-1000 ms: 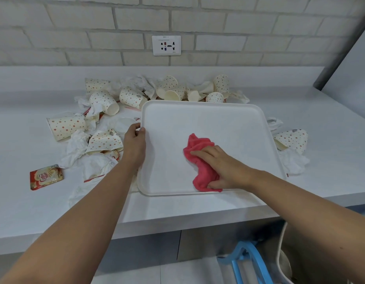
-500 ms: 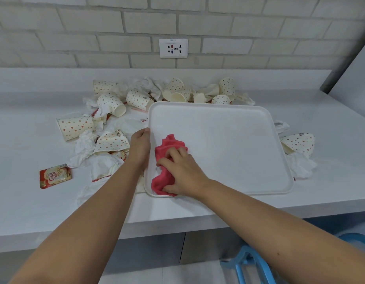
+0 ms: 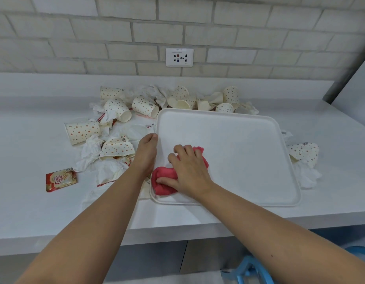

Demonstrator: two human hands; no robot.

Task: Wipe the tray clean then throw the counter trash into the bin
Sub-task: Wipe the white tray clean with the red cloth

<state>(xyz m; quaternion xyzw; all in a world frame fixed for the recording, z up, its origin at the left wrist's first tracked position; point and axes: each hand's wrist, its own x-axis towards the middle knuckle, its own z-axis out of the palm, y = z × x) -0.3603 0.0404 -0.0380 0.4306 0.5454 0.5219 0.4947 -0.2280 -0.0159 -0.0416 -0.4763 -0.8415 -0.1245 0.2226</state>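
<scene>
The left hand curls its fingers round the left rim of the tray, paper cups lying just outside them. The right hand clutches the red cloth in bent fingers, bunched beneath them at the tray's near-left corner.

On the tray, right hand holds red cloth; left hand grips its edge.

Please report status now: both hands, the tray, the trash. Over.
Left hand grips tray left rim. Right hand grips red cloth, on tray's near-left corner. Paper cups, tissues, sachet crowd counter around tray; none binned yet.
</scene>
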